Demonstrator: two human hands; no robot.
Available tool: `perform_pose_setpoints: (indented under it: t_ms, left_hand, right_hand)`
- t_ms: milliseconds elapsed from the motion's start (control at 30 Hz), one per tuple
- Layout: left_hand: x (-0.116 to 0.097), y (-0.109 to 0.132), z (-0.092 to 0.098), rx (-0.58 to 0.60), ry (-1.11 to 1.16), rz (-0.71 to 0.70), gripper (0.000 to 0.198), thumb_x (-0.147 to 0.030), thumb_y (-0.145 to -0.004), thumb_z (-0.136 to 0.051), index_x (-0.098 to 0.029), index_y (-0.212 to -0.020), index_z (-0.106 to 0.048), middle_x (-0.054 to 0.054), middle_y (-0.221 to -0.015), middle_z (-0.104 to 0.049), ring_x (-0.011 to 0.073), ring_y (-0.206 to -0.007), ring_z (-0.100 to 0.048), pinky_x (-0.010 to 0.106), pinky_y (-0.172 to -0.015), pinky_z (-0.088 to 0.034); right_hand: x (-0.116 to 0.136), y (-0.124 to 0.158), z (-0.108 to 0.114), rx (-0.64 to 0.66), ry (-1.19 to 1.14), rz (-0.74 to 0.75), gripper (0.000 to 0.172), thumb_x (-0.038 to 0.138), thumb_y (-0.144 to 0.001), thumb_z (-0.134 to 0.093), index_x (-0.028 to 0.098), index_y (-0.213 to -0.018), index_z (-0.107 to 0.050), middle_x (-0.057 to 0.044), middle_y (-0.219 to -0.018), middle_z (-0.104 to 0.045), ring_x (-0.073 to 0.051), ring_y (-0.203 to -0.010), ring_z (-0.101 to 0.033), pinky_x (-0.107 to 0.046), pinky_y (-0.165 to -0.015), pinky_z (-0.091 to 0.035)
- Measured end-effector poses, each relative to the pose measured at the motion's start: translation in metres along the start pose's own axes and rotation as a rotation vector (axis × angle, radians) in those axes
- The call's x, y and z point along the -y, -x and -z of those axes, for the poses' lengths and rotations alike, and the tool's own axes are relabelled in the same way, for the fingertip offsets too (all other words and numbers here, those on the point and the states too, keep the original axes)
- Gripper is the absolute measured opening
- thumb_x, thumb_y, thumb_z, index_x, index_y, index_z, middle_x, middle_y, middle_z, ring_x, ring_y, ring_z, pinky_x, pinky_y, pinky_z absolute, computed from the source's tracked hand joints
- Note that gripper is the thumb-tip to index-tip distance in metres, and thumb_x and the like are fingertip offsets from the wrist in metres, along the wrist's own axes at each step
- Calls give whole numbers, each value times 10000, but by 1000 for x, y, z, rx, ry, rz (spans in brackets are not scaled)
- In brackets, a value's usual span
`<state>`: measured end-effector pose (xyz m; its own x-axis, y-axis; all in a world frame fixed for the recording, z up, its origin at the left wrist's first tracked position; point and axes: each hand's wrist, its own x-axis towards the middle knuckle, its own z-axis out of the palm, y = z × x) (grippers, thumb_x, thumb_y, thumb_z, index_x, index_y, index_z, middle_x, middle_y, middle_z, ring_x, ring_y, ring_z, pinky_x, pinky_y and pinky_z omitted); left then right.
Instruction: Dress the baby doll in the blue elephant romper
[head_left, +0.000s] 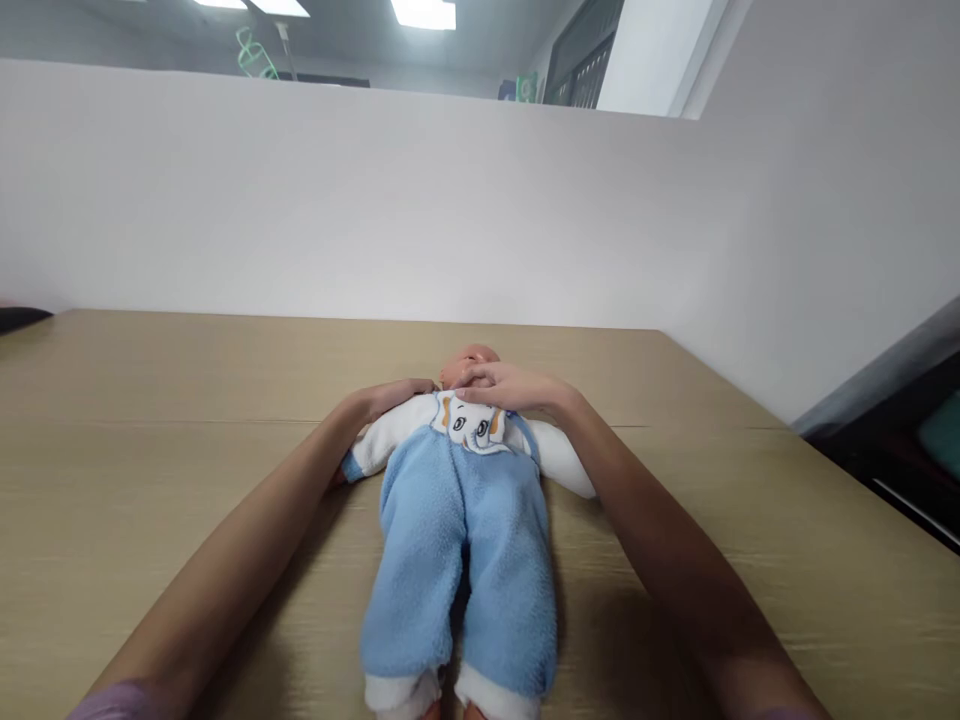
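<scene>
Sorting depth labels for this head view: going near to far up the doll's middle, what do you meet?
First the white fleece leg cuffs, light blue fleece trouser legs, white elephant-print chest panel, right hand, doll's bare pinkish head, far stretch of the tan wooden table, white partition wall.

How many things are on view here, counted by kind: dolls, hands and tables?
doll: 1
left hand and right hand: 2
table: 1
Total: 4
</scene>
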<state>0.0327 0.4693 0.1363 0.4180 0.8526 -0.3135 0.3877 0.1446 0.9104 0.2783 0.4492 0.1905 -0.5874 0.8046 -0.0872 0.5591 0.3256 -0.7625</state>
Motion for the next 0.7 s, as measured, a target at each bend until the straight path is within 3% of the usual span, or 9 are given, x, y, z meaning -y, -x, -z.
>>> perform_pose_setpoints:
  t_ms: [133,200,267,333,400,433,500,567,700]
  left_hand:
    - [-11,7,14,18,-442,-77,230,-410,-755,-608,-236,-852,-723,51,-1051,-817,311,-1077,-703,367,-1029,-528]
    - [-15,9,18,-61,-535,-71,160,-349,-770,-606,-220,-799,-697,89,-1039,-800,333,-1091,-693,398,-1050,-500]
    - [-20,14,14,-169,-628,-78,147,-329,-823,-584,-205,-796,-660,134,-1019,-775,358,-1087,-686,437,-1047,-489]
    - [-29,21,0,-287,-696,-117,186,-349,-913,-535,-197,-869,-634,168,-1052,-747,381,-1124,-663,475,-1058,-468]
    - [-41,32,-25,-382,-747,-233,244,-386,-1005,-457,-200,-964,-609,179,-1117,-721,382,-1182,-624,498,-1084,-441]
    - [-47,37,-40,-405,-768,-320,266,-412,-1037,-436,-210,-997,-604,163,-1145,-713,362,-1200,-608,489,-1101,-432]
    - [-55,45,-71,-392,-850,-645,235,-401,-1044,-487,-211,-1009,-622,140,-1127,-713,335,-1159,-610,485,-1093,-444]
    - [-57,47,-97,-336,-957,-814,211,-395,-1017,-592,-204,-1073,-662,134,-1160,-710,339,-1185,-592,504,-1101,-436]
    - [-47,39,-118,-247,-1139,-749,276,-417,-1011,-660,-167,-1116,-714,144,-1124,-726,352,-1153,-605,496,-1021,-470]
  right_hand:
    - [-16,46,0,66,-72,-38,531,563,-958,-709,236,-1372,-649,-24,-955,-778,-226,-908,-733,-407,-927,-594]
    - [-27,79,-2,24,-79,8,523,538,-988,-667,247,-1419,-616,-37,-1031,-789,-239,-1014,-737,-427,-1010,-567]
    - [-38,111,-5,-117,-9,23,466,509,-992,-654,266,-1390,-645,-65,-1182,-778,-266,-1138,-719,-455,-1062,-547]
    - [-50,139,-9,-288,121,28,438,468,-962,-687,272,-1353,-672,-91,-1302,-742,-305,-1223,-689,-497,-1100,-527]
    - [-62,159,-13,-377,232,45,487,446,-908,-746,284,-1362,-675,-104,-1370,-712,-349,-1292,-651,-541,-1134,-501]
    - [-69,167,-14,-387,261,54,535,435,-878,-776,294,-1382,-668,-104,-1396,-702,-364,-1319,-633,-554,-1146,-491]
    - [-81,179,-16,-382,262,49,631,393,-811,-828,306,-1412,-654,-97,-1417,-699,-373,-1322,-634,-547,-1135,-503]
    - [-91,185,-15,-374,230,-18,646,347,-760,-851,289,-1377,-671,-96,-1316,-750,-355,-1176,-709,-504,-1021,-570]
    - [-94,187,-8,-414,88,-190,544,400,-704,-909,242,-1183,-705,-61,-988,-793,-274,-810,-730,-396,-728,-589]
